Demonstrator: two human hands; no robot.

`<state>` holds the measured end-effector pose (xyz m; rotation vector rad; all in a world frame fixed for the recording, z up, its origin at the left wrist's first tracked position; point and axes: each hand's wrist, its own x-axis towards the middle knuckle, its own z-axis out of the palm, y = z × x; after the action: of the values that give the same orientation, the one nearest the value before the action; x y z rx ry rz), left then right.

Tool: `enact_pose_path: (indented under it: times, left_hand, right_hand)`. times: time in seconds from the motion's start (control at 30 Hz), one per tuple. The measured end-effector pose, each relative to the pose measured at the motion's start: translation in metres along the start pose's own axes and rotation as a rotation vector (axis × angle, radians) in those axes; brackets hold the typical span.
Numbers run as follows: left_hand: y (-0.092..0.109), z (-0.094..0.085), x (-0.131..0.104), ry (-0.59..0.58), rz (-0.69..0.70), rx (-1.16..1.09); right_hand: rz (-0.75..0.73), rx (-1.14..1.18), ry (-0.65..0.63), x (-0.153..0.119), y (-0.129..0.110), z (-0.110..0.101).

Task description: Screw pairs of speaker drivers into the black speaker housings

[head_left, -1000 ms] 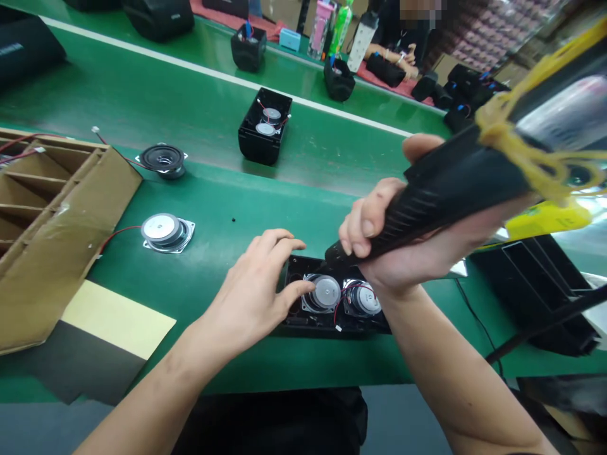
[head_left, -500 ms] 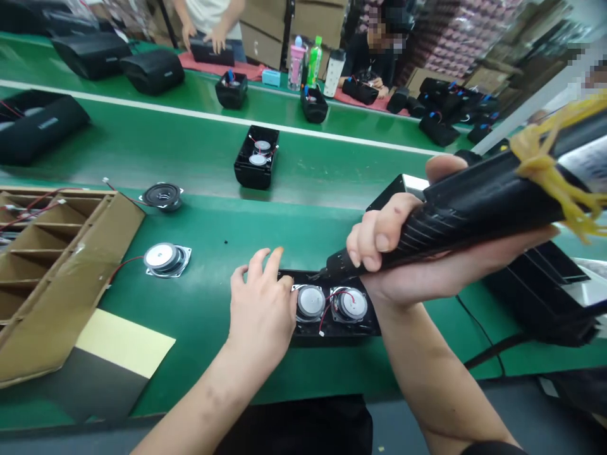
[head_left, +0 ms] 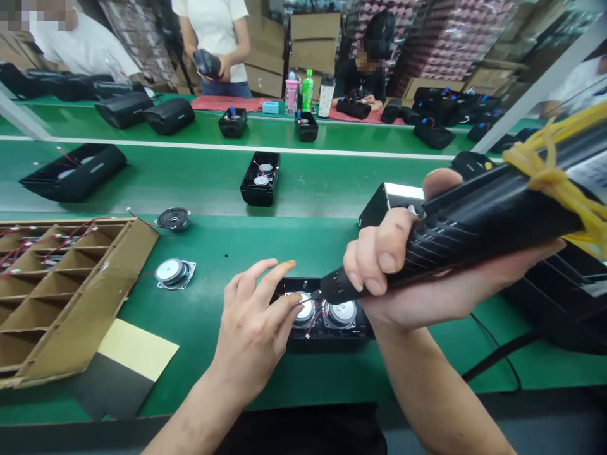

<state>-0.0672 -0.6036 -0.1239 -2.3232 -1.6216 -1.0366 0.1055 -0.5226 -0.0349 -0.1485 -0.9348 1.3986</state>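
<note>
My right hand (head_left: pixel 408 284) is wrapped round a black electric screwdriver (head_left: pixel 493 221) with yellow bands tied about its body. The screwdriver slants down to the left, its bit reaching the fingertips of my left hand (head_left: pixel 251 328). Thumb and forefinger of that hand are pinched at the bit's tip; whatever is between them is too small to make out. Just below lies an open black speaker housing (head_left: pixel 327 346) with two round speaker drivers inside. The right driver (head_left: pixel 342 314) shows plainly, while my fingers and the bit partly cover the left driver (head_left: pixel 306 309).
At left stand a divided cardboard box (head_left: pixel 80 316), two loose speaker drivers (head_left: pixel 173 273) and a yellow-and-grey sheet (head_left: pixel 137 351). Another open housing (head_left: pixel 260 183) sits ahead. A black box (head_left: pixel 393 199) is behind my right hand. Co-workers sit and stand across the green bench.
My left fingers have closed in a pinch at the screwdriver's tip, which has come up off the housing's back edge. The head view has tilted up. A co-worker across has lifted a black housing.
</note>
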Motion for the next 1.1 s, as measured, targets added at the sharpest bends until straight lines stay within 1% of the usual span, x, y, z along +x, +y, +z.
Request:
enact_pose_path:
  times: [0.1,0.2,0.33,0.5,0.7,0.83,0.97,1.1]
  left_hand:
    - [-0.001,0.0,-0.005,0.022,-0.107,-0.148]
    - [0.0,-0.003,-0.01,0.01,-0.224,-0.3]
    - [-0.003,-0.006,-0.013,-0.002,-0.293,-0.409]
    - [-0.008,-0.006,-0.015,0.014,-0.293,-0.454]
    - [-0.011,-0.004,-0.015,0.024,-0.283,-0.456]
    - [-0.012,-0.002,-0.015,0.025,-0.287,-0.484]
    - [-0.012,0.001,-0.014,0.005,-0.296,-0.567]
    - [-0.016,0.002,-0.014,-0.024,-0.244,-0.594]
  right_hand:
    - [0.001,-0.002,-0.008,-0.002,-0.007,0.003]
    - [0.009,0.008,-0.036,-0.005,-0.014,0.006]
    - [0.025,-0.021,-0.099,-0.008,-0.017,0.009]
    - [0.026,-0.035,-0.121,-0.006,-0.013,0.011]
    - [0.032,-0.03,-0.119,-0.007,-0.008,0.012]
    - [0.037,-0.032,-0.095,-0.007,-0.005,0.012]
    - [0.06,-0.043,-0.052,-0.003,-0.002,0.016]
    - [0.082,-0.074,-0.019,0.005,0.002,0.023]
